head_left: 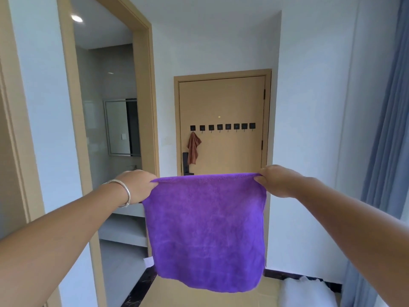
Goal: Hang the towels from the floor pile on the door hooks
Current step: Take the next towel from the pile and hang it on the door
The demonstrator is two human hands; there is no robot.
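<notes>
Stretching between two raised hands, a purple towel (205, 231) hangs flat and square in front of the tan door (223, 103). The left hand (136, 187) pinches the towel's upper left corner with curled fingers, and a silver bangle (126, 191) circles that wrist. The right hand (277, 180) pinches the upper right corner the same way, so the top hem runs taut and nearly level between them, just below the door's dark handle (186, 162). The lower edge of the towel sags free, touching nothing.

On the door, a row of eight black square hooks (222, 126) runs across at mid height, below a small yellow dot. The leftmost hook (192, 128) carries a rust-brown towel (193, 149), which droops in loose folds beside the handle. The other seven hooks are bare.

Left of the door, an open doorway (106, 129) shows a tiled room with a framed mirror (121, 127) on its wall. Right of the door, a blue curtain (385, 151) falls along the picture's edge. Below and right of the door, something white and soft (307, 291) lies on the floor; whether it is towels or a bag I cannot tell.
</notes>
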